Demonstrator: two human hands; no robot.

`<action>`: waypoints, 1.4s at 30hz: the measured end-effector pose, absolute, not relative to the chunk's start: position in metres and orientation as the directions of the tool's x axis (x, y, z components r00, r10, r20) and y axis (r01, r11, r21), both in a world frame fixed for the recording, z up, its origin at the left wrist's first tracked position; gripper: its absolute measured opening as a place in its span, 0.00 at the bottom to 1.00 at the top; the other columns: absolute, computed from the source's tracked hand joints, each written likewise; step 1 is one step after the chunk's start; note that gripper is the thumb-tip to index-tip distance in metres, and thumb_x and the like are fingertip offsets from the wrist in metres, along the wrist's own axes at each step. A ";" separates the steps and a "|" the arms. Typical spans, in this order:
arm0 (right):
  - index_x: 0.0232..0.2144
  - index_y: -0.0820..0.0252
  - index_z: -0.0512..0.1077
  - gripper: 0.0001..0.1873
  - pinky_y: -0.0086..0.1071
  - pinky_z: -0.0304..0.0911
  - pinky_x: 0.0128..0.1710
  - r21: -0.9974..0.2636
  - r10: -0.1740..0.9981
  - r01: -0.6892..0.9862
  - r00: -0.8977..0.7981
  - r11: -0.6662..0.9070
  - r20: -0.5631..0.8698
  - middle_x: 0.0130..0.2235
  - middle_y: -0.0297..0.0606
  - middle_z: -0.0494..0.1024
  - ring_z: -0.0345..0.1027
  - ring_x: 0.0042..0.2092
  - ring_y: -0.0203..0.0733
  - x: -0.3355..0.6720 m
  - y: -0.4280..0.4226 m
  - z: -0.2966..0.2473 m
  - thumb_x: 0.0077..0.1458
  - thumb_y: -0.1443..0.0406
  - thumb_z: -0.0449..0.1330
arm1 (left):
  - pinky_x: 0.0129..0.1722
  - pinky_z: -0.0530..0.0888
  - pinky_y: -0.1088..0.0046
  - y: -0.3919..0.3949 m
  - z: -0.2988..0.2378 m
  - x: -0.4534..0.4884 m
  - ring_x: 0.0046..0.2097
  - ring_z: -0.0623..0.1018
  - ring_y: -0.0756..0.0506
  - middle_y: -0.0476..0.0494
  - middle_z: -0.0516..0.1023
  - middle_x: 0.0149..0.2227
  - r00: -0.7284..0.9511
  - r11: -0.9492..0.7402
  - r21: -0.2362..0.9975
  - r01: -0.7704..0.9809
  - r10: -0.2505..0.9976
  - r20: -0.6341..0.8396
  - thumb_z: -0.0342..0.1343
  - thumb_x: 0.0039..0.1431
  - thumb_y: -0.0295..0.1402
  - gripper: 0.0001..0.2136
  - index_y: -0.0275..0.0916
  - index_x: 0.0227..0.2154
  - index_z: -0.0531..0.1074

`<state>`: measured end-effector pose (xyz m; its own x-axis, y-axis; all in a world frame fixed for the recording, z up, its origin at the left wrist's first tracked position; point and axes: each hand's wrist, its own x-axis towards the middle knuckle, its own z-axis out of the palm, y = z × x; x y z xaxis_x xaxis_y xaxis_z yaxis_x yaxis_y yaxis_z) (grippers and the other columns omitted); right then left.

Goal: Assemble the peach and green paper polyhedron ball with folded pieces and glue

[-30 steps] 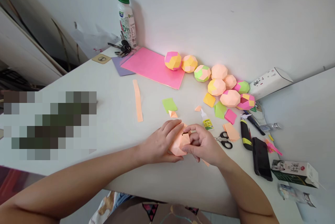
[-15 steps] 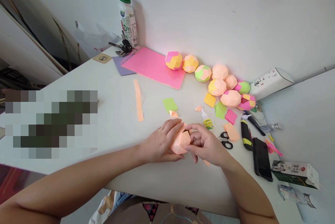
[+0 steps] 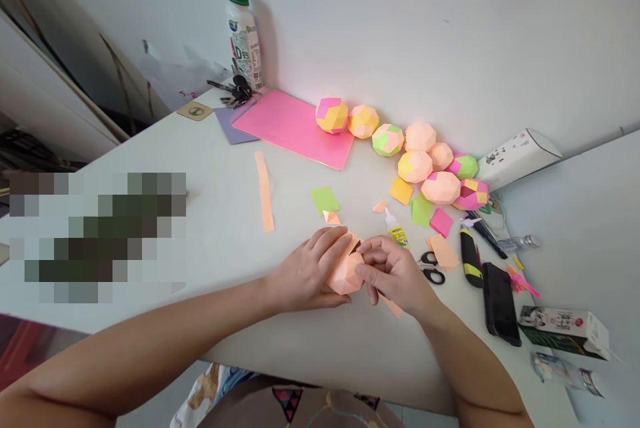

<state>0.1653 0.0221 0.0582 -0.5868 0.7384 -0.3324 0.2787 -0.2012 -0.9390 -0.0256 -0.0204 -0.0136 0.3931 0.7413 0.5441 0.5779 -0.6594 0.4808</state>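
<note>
A peach faceted paper ball (image 3: pixel 346 273) is between my two hands, with a dark gap in its upper right side. My left hand (image 3: pixel 313 265) wraps round its left side, fingers over the top and thumb below. At the gap's edge, my right hand (image 3: pixel 393 273) pinches a paper facet between thumb and fingers. Partly under the right hand lies a peach paper strip (image 3: pixel 391 306). Just beyond the ball sit a small folded peach piece (image 3: pixel 331 217) and a green paper square (image 3: pixel 325 200). A small glue bottle (image 3: pixel 397 228) lies behind the right hand.
Several faceted paper balls (image 3: pixel 415 166) line the wall. Scissors (image 3: pixel 433 268), a utility knife (image 3: pixel 471 253) and a phone (image 3: pixel 501 305) lie at the right. Further left are a long peach strip (image 3: pixel 265 191), pink sheets (image 3: pixel 295 128), keys (image 3: pixel 240 90) and a green-capped bottle (image 3: pixel 244 38).
My right hand has shifted slightly left and down, its thumb and fingers closer together on the facet. More of the strip beneath it shows. The left hand stays on the ball.
</note>
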 end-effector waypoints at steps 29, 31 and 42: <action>0.29 0.59 0.69 0.11 0.23 0.55 0.13 -0.950 0.832 0.173 -0.459 -0.262 -0.313 0.22 0.26 0.72 0.63 0.14 0.29 0.158 0.016 0.051 0.49 0.60 0.66 | 0.52 0.72 0.49 -0.025 -0.016 -0.023 0.57 0.67 0.30 0.23 0.65 0.55 0.384 -0.628 0.374 0.682 0.743 0.548 0.59 0.54 0.45 0.36 0.29 0.59 0.53; 0.29 0.59 0.69 0.11 0.23 0.55 0.13 -0.950 0.834 0.172 -0.457 -0.260 -0.310 0.20 0.25 0.71 0.63 0.14 0.30 0.157 0.016 0.051 0.50 0.60 0.66 | 0.51 0.73 0.49 -0.024 -0.017 -0.022 0.57 0.67 0.30 0.24 0.65 0.55 0.373 -0.622 0.384 0.682 0.748 0.549 0.59 0.54 0.46 0.36 0.30 0.59 0.52; 0.29 0.59 0.68 0.11 0.25 0.57 0.14 -0.948 0.834 0.171 -0.451 -0.269 -0.318 0.16 0.24 0.70 0.63 0.14 0.31 0.157 0.016 0.054 0.50 0.60 0.66 | 0.50 0.73 0.49 -0.024 -0.015 -0.022 0.56 0.67 0.29 0.23 0.65 0.55 0.364 -0.631 0.377 0.678 0.734 0.574 0.59 0.55 0.45 0.37 0.30 0.60 0.50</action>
<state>0.1568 0.0159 0.0535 -0.4505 0.8342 -0.3181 0.1711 -0.2690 -0.9478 -0.0221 -0.0242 -0.0153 0.3644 0.7335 0.5737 0.6777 -0.6314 0.3769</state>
